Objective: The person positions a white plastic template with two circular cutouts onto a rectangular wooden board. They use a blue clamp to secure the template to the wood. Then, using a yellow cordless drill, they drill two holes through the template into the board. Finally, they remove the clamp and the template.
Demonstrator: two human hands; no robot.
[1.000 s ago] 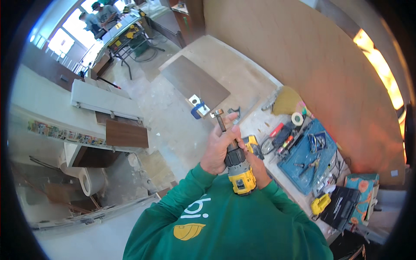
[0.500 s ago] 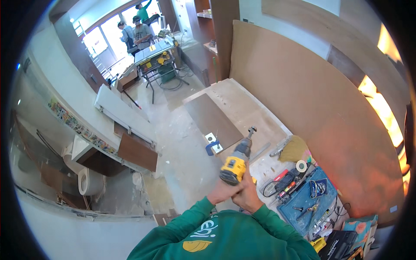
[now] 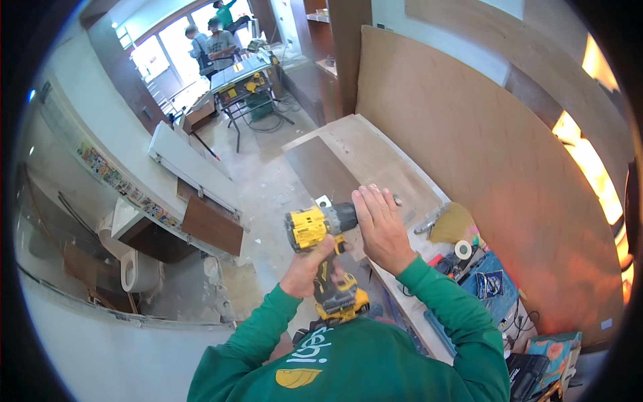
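Before upper-right board [image 3: 469,154], supports drill [image 3: 308,228] with left hand [image 3: 305,269], fingers curled round handle [image 3: 324,276], apparently steadying chuck [image 3: 344,216] with right hand [image 3: 386,236], fingers nearly straight.

Green top [image 3: 382,368], long matching sleeves [image 3: 462,315], white lettering [image 3: 315,346] across the front, yellow helmet emblem [image 3: 298,378] beside it, bare hands [image 3: 384,231]

A yellow-and-black cordless drill [image 3: 309,228] was held up near the centre of the frame, its motor housing lying nearly level and its nose pointing right, tilted slightly upward. A grey collar ran into a dark chuck [image 3: 343,216], the front of which was covered. Beyond, just right of centre, showed the small tip of a metal bit [image 3: 398,200], too small to make out clearly. The dark handle sloped down to a yellow-and-black battery pack [image 3: 348,309], low in the middle.
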